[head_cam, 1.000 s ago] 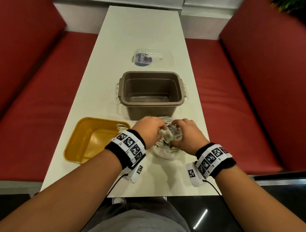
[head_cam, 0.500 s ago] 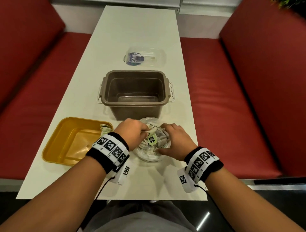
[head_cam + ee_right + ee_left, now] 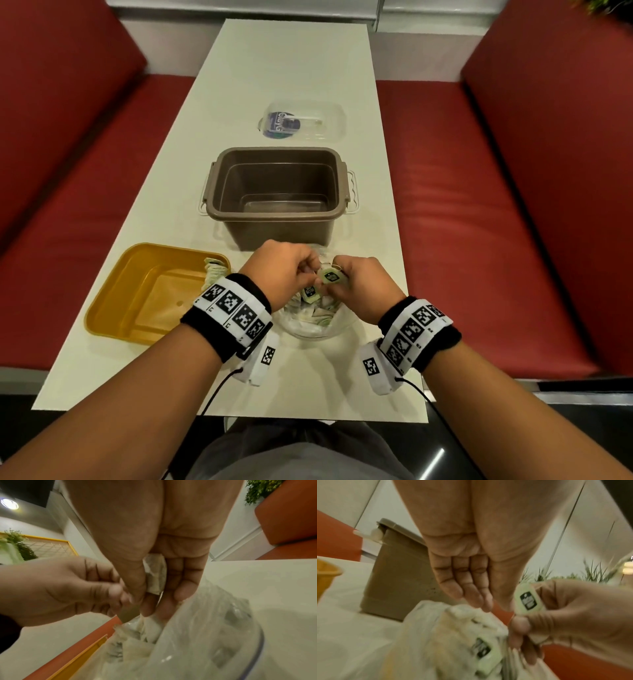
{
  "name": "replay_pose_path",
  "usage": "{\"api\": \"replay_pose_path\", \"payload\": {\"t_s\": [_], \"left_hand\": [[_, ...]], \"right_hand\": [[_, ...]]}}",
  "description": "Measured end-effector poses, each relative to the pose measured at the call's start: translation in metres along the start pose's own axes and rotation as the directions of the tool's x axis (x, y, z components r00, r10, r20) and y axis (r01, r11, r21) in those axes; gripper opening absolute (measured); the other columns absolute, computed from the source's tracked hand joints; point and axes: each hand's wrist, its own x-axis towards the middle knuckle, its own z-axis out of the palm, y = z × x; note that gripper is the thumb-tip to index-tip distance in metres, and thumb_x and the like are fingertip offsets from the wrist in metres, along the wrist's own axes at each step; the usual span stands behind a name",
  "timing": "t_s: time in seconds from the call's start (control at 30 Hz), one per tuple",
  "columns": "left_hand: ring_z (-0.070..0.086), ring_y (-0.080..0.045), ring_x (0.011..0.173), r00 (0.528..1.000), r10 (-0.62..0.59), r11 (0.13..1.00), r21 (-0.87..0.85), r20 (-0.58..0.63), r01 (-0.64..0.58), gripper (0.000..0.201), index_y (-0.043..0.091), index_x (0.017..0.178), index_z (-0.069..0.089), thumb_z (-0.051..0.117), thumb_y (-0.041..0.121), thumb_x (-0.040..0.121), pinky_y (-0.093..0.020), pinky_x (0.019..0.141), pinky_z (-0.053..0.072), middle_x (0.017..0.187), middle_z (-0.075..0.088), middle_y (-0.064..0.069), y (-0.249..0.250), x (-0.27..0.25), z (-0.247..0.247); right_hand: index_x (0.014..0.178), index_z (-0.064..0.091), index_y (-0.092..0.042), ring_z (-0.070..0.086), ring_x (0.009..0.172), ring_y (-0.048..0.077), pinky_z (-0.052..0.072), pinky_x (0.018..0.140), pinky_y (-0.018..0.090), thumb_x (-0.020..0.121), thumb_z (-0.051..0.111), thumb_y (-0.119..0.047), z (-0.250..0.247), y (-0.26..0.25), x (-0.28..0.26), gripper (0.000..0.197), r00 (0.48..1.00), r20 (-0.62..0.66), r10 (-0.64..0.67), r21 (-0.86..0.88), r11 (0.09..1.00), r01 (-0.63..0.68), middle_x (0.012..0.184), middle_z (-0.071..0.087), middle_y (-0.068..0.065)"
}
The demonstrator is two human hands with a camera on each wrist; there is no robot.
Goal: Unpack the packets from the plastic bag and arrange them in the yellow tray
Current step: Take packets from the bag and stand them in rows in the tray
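Both my hands work near the front edge of the white table [image 3: 281, 68], which runs bare beyond the clear lidded box [image 3: 303, 120]. The plastic bag [image 3: 308, 325] of packets sits between my wrists, with the brown tub [image 3: 279, 195] just behind it, hemming the far side. The yellow tray [image 3: 150, 294] lies to the left (a few packets already at its right rim). My right hand [image 3: 359, 291] pinches a green packet [image 3: 330, 275]; my left hand [image 3: 284, 274] has fingers curled at the bag's mouth, on what I cannot tell. Since half a second ago, that packet has come up out of the bag.
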Motion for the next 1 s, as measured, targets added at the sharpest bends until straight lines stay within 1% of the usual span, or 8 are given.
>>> {"api": "replay_pose_path", "payload": {"t_s": [0.2, 0.33, 0.5, 0.67, 0.77, 0.83, 0.9, 1.0], "left_hand": [[0.058, -0.019, 0.097, 0.990, -0.119, 0.940, 0.330, 0.073, 0.088, 0.040, 0.022, 0.106, 0.064, 0.076, 0.045, 0.075, -0.032, 0.084, 0.049, 0.103, 0.063, 0.002, -0.012, 0.004, 0.037], [0.057, -0.022, 0.100, 0.991, -0.131, 0.921, 0.375, 0.033, 0.109, 0.039, 0.020, 0.104, 0.063, 0.075, 0.044, 0.075, -0.034, 0.087, 0.048, 0.104, 0.061, -0.001, -0.011, 0.006, 0.044], [0.062, -0.018, 0.096, 0.985, -0.150, 0.949, 0.290, 0.083, 0.120, 0.023, 0.025, 0.101, 0.069, 0.074, 0.035, 0.081, -0.029, 0.085, 0.050, 0.099, 0.069, 0.004, -0.016, 0.008, 0.032], [0.065, -0.013, 0.085, 0.992, -0.119, 0.983, 0.144, 0.030, 0.114, 0.010, 0.029, 0.098, 0.069, 0.067, 0.027, 0.089, -0.029, 0.083, 0.052, 0.086, 0.071, 0.007, -0.022, 0.005, 0.014], [0.062, -0.010, 0.075, 0.996, -0.074, 0.997, 0.034, -0.052, 0.076, 0.023, 0.035, 0.102, 0.057, 0.064, 0.018, 0.089, -0.028, 0.075, 0.051, 0.078, 0.065, 0.009, -0.018, -0.002, 0.005], [0.062, -0.009, 0.072, 0.997, -0.031, 0.999, 0.004, -0.071, 0.031, 0.021, 0.035, 0.098, 0.059, 0.061, 0.015, 0.089, -0.028, 0.073, 0.053, 0.077, 0.066, 0.009, -0.013, -0.005, -0.001], [0.065, -0.008, 0.080, 0.998, 0.004, 1.000, 0.029, -0.071, -0.002, 0.022, 0.031, 0.099, 0.069, 0.058, 0.015, 0.090, -0.029, 0.081, 0.054, 0.087, 0.072, 0.009, -0.010, -0.008, -0.007], [0.066, -0.012, 0.097, 0.998, 0.012, 0.995, 0.098, -0.069, -0.005, 0.035, 0.028, 0.115, 0.071, 0.055, 0.011, 0.089, -0.031, 0.092, 0.052, 0.105, 0.073, 0.005, -0.008, -0.013, -0.016]], "right_hand": [[0.086, 0.047, -0.021, 0.066, 0.073, 0.028, 0.054, 0.069, 0.041, 0.087, 0.059, -0.019, 0.007, 0.011, -0.001, 0.013, 0.999, -0.005, 0.036, -0.010, 0.999, -0.036, 0.077, 0.071, 0.005], [0.096, 0.052, -0.018, 0.068, 0.071, 0.011, 0.056, 0.072, 0.032, 0.092, 0.049, -0.004, 0.006, 0.013, -0.002, 0.014, 1.000, 0.025, 0.010, 0.029, 1.000, -0.011, 0.079, 0.074, -0.005], [0.106, 0.062, -0.013, 0.062, 0.059, -0.005, 0.046, 0.063, 0.009, 0.094, 0.044, 0.003, 0.002, 0.009, -0.007, 0.027, 1.000, 0.026, 0.001, 0.122, 0.993, -0.004, 0.082, 0.072, -0.003], [0.108, 0.066, -0.014, 0.060, 0.066, -0.010, 0.044, 0.067, 0.008, 0.088, 0.040, 0.008, -0.005, 0.004, -0.007, 0.039, 1.000, 0.023, 0.000, 0.100, 0.995, -0.003, 0.081, 0.068, -0.009], [0.108, 0.066, -0.018, 0.066, 0.087, 0.006, 0.050, 0.078, 0.018, 0.094, 0.050, -0.003, -0.005, 0.003, -0.007, 0.026, 0.999, -0.017, -0.027, 0.090, 0.996, 0.029, 0.094, 0.071, -0.006], [0.105, 0.064, -0.022, 0.067, 0.082, 0.004, 0.051, 0.075, 0.018, 0.097, 0.056, -0.015, -0.003, 0.002, -0.007, 0.014, 0.999, -0.025, -0.031, 0.120, 0.992, 0.033, 0.090, 0.072, -0.006], [0.102, 0.062, -0.026, 0.065, 0.068, -0.002, 0.046, 0.065, 0.011, 0.096, 0.059, -0.018, -0.003, -0.004, -0.009, 0.010, 0.999, -0.021, -0.040, 0.124, 0.991, 0.043, 0.081, 0.072, -0.006], [0.101, 0.060, -0.030, 0.068, 0.070, 0.009, 0.052, 0.064, 0.020, 0.093, 0.057, -0.011, -0.003, -0.011, -0.011, 0.021, 0.999, -0.026, -0.036, 0.108, 0.993, 0.039, 0.085, 0.071, -0.002]]}}
